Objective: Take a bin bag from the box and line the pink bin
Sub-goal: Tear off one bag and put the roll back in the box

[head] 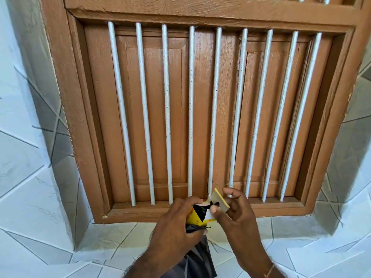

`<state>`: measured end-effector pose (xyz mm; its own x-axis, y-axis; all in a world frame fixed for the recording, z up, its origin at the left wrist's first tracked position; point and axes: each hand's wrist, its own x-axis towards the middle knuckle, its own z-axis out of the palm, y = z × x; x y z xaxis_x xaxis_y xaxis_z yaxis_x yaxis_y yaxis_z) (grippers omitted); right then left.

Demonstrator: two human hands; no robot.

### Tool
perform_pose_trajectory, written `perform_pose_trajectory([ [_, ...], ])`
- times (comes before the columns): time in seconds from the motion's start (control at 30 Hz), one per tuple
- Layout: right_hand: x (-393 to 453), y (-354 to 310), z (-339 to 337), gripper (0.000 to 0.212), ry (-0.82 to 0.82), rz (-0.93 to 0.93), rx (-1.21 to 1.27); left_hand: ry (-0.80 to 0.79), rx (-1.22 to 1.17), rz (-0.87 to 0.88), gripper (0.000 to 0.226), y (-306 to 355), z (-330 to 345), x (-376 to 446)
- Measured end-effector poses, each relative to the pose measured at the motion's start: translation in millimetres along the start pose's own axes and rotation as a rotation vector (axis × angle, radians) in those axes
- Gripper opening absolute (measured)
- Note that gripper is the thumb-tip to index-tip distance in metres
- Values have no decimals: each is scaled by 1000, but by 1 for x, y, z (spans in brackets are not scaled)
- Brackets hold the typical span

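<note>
A small yellow box (194,215) of bin bags is held low in the middle of the view, in front of a window. My left hand (172,233) grips the box's body. Its top flap (220,199) stands open, and my right hand (236,215) pinches the flap's edge between thumb and fingers. Black bag plastic shows in the box's open mouth. A black bin bag (198,257) hangs down below my left hand. No pink bin is in view.
A brown wooden window frame (200,15) with closed shutters and several white vertical bars (167,113) fills the view right behind my hands. White marbled tiles (26,177) cover the wall on both sides and below the sill.
</note>
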<state>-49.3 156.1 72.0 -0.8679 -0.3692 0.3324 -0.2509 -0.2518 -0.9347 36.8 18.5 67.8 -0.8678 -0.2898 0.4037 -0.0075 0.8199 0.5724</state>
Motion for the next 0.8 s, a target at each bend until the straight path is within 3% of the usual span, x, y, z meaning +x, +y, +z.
perform_pose_trajectory([
  [0.17,2,7,1,39,113,-200,-269,11,29,11,64,0,1,3],
  [0.27,-4,9,2,34,66,-306,-353,13,57,35,62,-2,0,2],
  [0.43,-7,8,7,12,-2,-298,-299,53,40,23,63,-1,-1,2],
  [0.6,-6,14,13,26,47,-303,-375,79,28,-24,73,4,1,1],
  [0.8,-13,20,20,25,63,-312,-445,88,127,15,68,7,-3,0],
])
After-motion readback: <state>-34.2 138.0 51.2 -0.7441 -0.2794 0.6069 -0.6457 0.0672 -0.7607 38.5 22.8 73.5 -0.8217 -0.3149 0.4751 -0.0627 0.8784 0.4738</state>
